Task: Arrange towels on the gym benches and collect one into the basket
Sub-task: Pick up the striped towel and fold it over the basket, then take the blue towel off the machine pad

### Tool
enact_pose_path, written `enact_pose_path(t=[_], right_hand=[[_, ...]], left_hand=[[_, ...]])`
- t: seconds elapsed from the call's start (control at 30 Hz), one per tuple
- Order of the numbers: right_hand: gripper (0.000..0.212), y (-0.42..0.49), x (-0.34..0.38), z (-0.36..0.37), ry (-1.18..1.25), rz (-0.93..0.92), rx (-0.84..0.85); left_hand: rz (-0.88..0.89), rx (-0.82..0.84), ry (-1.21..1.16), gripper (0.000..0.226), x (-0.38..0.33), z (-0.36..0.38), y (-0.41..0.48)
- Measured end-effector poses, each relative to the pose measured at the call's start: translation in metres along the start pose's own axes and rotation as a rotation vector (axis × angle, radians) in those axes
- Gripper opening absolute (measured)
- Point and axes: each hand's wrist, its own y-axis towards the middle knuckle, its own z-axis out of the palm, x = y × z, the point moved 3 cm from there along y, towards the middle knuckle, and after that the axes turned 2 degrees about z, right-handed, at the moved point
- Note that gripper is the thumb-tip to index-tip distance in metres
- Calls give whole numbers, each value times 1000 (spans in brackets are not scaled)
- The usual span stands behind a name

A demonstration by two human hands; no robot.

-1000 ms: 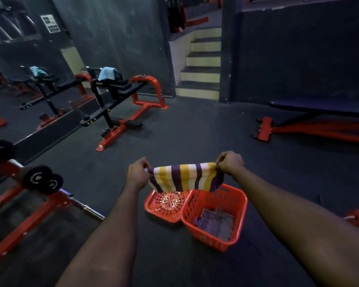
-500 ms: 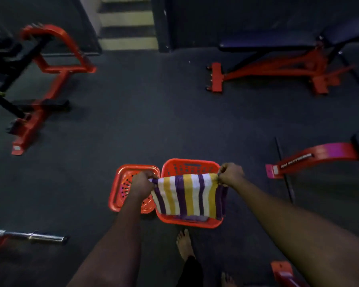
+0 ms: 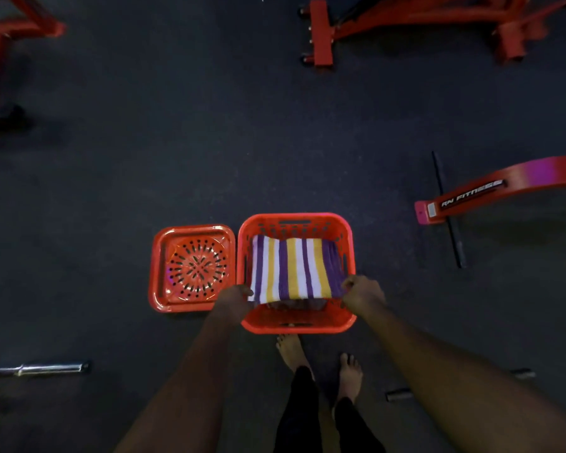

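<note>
1. Towel (image 3: pixel 291 266) striped in purple, white and yellow lies folded flat inside a red plastic basket (image 3: pixel 296 326) on the dark gym floor (image 3: pixel 177 142), covering most of the basket's opening.
2. Both hands grasp the towel at its near edge. The left hand (image 3: pixel 234 300) is clenched on the near left corner, over the basket's left rim. The right hand (image 3: pixel 361 292) pinches the near right corner, beside the right rim.
3. Beneath the near edge of the towel a darker cloth (image 3: pixel 294 305) shows in the bottom of the basket; what it is cannot be told.
4. A red lid (image 3: pixel 192 268) pierced with rings of slots lies flat on the floor, touching the basket's left side.
5. The person's bare feet (image 3: pixel 290 351) stand on the floor just on the near side of the basket, with dark trouser legs above them.
6. Gym gear rings the scene, well apart from the basket. A red bench frame (image 3: pixel 321 34) stands at the far side, and a red machine leg (image 3: pixel 504 188) lettered "RN FITNESS" lies to the right. A chrome bar (image 3: pixel 46 367) lies on the floor to the left.
</note>
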Motion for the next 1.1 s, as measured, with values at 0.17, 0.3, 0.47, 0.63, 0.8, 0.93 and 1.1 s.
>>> enact_pose_path(t=[0.17, 0.3, 0.47, 0.63, 0.8, 0.93, 1.1], right_hand=[[24, -29, 33, -33, -7, -73, -71], [23, -61, 89, -76, 21, -263, -104], [13, -116, 187, -108, 90, -494, -78], [18, -179, 299, -100, 135, -715, -44], [21, -246, 435, -57, 232, -939, 27], [13, -303, 554, -7, 246, -1041, 85], [11, -361, 704, 49, 291, -1151, 130]], left_hand=[[61, -109, -70, 23, -28, -27, -36], [149, -268, -142, 27, -48, -78, -80], [181, -537, -274, 22, -42, -163, -151], [147, -764, -360, 17, 17, -249, -202], [137, -979, -434, 16, 111, -346, -240], [124, -1089, -486, 14, 201, -429, -263], [122, -1190, -430, 13, 300, -554, -284]])
